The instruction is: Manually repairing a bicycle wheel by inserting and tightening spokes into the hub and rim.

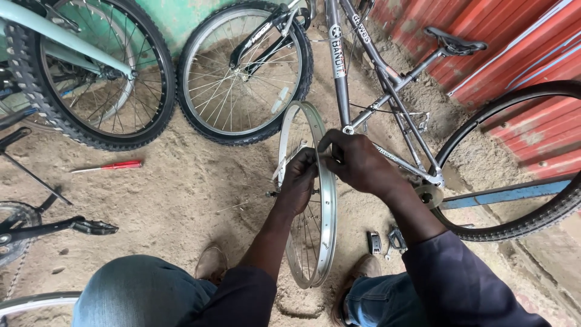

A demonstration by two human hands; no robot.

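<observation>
Sandy dirt floor [181, 194] is seen w/ bikes parked along a green wall and red metal sheeting. Bare wheel rim [330, 206] is stood upright on the ground btwn the knees, its long axis running away from the body. Left hand [298, 181] is wrapped around the rim's near-left edge, grip closed on it. Right hand [357, 162] is pinched narrow at the rim's top by the spokes; what's held there can't be told. Red screwdriver [112, 165] is left well apart, to the left.
</observation>
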